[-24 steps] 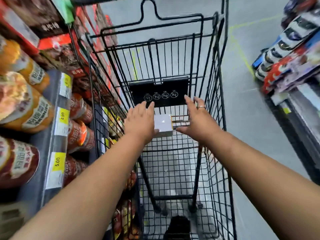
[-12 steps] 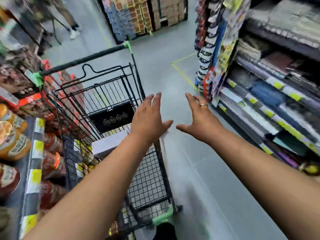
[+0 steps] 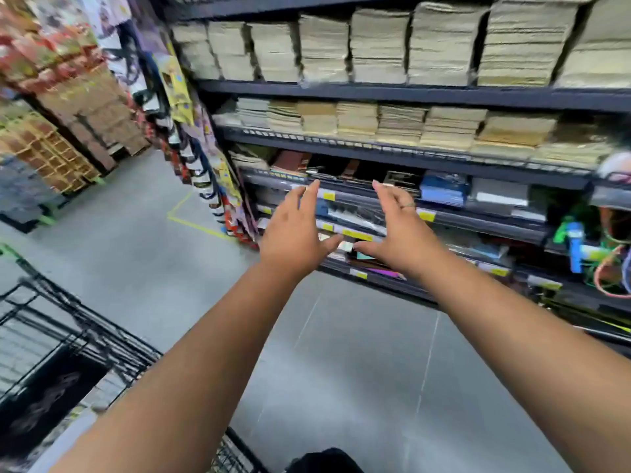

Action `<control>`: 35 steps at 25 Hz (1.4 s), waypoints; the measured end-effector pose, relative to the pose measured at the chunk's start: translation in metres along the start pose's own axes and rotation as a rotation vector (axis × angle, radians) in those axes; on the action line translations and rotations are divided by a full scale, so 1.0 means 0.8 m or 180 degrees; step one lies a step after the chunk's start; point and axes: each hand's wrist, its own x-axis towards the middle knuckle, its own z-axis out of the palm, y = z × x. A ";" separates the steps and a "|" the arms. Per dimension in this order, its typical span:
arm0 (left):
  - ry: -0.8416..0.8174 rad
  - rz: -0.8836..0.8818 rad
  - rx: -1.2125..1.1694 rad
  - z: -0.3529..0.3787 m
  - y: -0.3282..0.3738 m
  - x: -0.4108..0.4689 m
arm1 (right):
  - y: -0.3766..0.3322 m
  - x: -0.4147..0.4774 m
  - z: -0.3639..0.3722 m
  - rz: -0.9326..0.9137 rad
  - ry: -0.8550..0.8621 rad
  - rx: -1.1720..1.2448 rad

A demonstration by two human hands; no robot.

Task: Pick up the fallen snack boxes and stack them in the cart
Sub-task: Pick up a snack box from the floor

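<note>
**Two empty hands reach out in front of the shelves**

The black wire cart (image 3: 73,322) is in the near left corner, and only part of it shows. A black sign (image 3: 51,397) hangs on its wires. Just by the sign, under the left arm, lies a pale flat shape (image 3: 63,440). It is too blurry to tell if it is a snack box.

The left hand (image 3: 293,233) and the right hand (image 3: 399,230) are held up side by side over the grey floor (image 3: 341,353), well to the right of the cart. All the fingers are straight and spread, and the hands hold nothing. The two thumbs point at each other and almost meet. A thin ring (image 3: 408,205) is on one finger of the right hand.

Far past the hands stand dark shelves (image 3: 409,93). The top rows hold tall tan stacks (image 3: 379,49). Small yellow price tags (image 3: 356,234) sit along the lower shelf edges. A yellow line (image 3: 196,224) runs on the floor to the far left.
</note>
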 end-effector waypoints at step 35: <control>-0.3669 0.3588 -0.2097 0.311 0.946 -0.198 | 0.456 -0.699 -0.401 0.3631 0.4622 0.1145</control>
